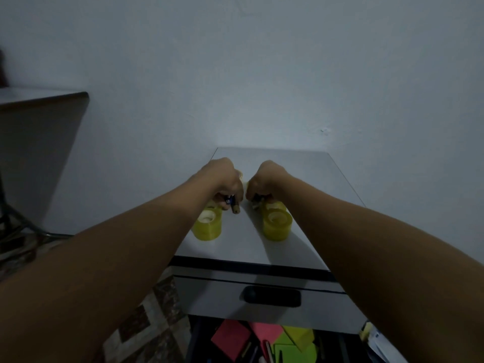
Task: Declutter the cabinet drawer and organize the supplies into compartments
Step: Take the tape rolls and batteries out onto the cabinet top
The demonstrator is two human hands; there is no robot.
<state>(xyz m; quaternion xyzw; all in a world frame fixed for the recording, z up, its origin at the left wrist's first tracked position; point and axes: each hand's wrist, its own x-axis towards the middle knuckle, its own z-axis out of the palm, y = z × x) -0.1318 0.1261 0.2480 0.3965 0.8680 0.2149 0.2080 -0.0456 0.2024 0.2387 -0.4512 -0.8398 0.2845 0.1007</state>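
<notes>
Cabinet, pale grey, is seen from above against a plain wall, with its flat top filling the middle of the view. Two bare forearms are stretched from the lower corners toward the far half of that top. A dark-edged desk is seen at the left, well apart from the cabinet, and patterned floor tiles are shown below it.

A shut drawer front with a dark recessed handle is seen just under the top. Below it, at the bottom edge of the view, the cabinet drawer is pulled open. Pink sticky notes, green sticky notes and what look like pens are heaped together in it, unsorted.

The left hand and the right hand are held knuckles-up, just beside each other, over the cabinet top.

Two yellow tape rolls are stood on the top, the left tape roll nearer the viewer than the left hand and the right tape roll nearer than the right hand. A further roll is partly hidden behind each.

The left fingers are curled round small dark things, one blue and one a brown-tipped stick poking out below. The right fingers are curled round a small object, too small to be identified.
</notes>
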